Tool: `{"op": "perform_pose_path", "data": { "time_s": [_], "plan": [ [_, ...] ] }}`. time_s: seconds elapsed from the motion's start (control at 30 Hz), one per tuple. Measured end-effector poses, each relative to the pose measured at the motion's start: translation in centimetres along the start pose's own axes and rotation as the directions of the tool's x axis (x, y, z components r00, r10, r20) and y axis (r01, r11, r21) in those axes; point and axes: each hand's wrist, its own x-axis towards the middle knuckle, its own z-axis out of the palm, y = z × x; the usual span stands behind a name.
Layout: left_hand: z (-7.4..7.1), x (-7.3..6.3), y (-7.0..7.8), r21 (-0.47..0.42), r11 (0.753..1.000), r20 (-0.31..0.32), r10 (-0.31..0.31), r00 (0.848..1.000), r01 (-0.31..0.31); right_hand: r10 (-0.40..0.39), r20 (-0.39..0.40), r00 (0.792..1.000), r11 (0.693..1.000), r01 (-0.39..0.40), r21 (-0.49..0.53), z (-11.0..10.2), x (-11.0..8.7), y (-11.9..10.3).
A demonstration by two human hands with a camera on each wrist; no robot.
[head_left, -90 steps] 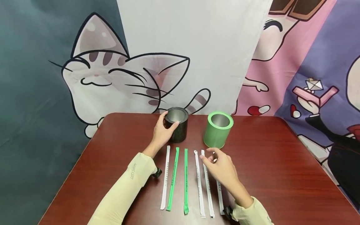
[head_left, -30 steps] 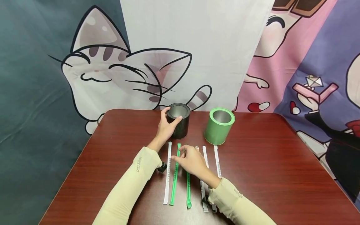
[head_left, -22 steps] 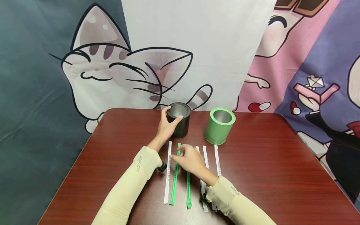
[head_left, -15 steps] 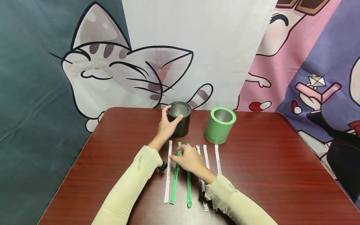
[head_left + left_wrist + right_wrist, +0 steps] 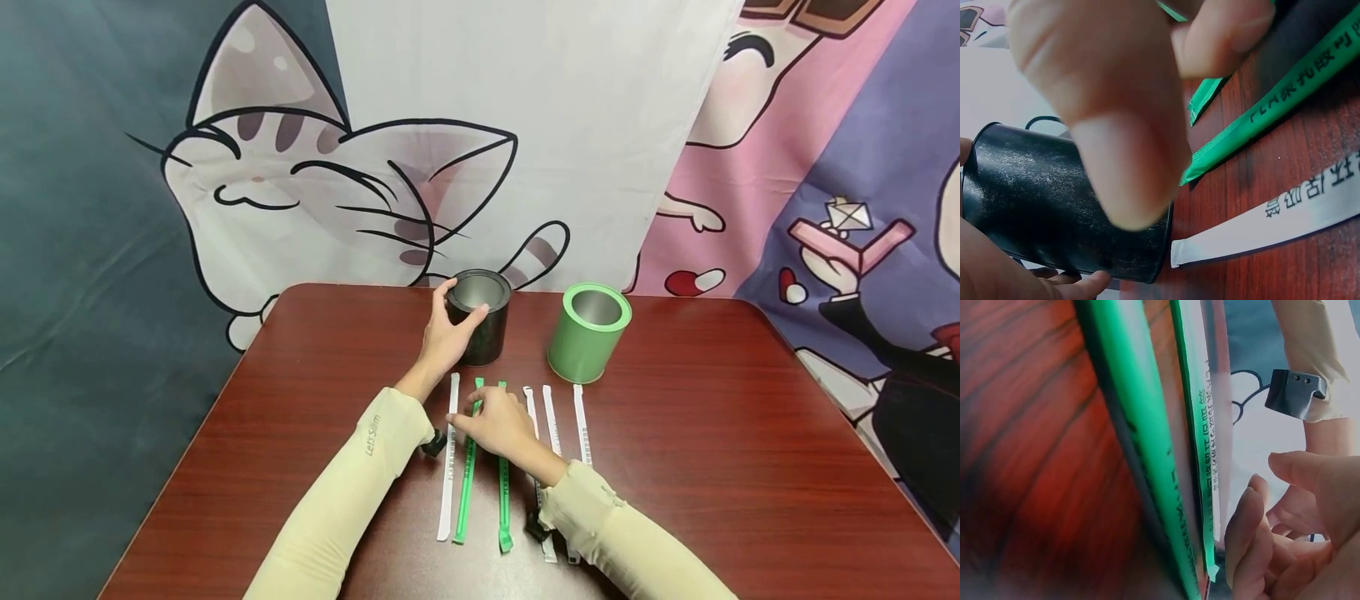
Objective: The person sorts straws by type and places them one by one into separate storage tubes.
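Note:
My left hand (image 5: 442, 340) grips the black open-topped can (image 5: 489, 335), thumb on the near rim and fingers round its left side. The can stands upright near the table's far edge. Over the wrapped straws hovers my right hand (image 5: 497, 423), thumb and forefinger apart with nothing between them. Its blurred digits cover part of the black can (image 5: 1041, 200) in the left wrist view. Below it lie a white wrapped straw (image 5: 447, 483) and two green ones, the left green straw (image 5: 467, 492) and the right green straw (image 5: 504, 508), the latter partly hidden by the hand.
A green open-topped can (image 5: 585, 350) stands right of the black one. Three more white straws lie in a row to the right, including the rightmost white straw (image 5: 582, 425); my right forearm covers parts of them. The brown table (image 5: 720, 433) ends at a cartoon-printed backdrop (image 5: 585, 100).
My right hand has moved left from over the white straws at right to over the green ones, and lately drifts slightly further left. My left hand keeps holding the black can.

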Motion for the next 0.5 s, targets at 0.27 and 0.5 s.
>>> {"op": "perform_pose_path", "data": {
  "time_s": [0.27, 0.5],
  "plan": [
    [-0.01, -0.02, 0.0, 0.002, 1.0, 0.004, 0.003, 1.0, -0.003, 0.032, 0.027, 0.999, 0.999, -0.033, 0.008, 0.27, 0.4, -0.27],
    [-0.05, -0.01, 0.06, 0.003, 1.0, -0.001, -0.001, 1.0, 0.001, 0.058, 0.074, 0.996, 0.995, -0.064, 0.072, 0.66, 0.74, -0.37]
  ]
}}
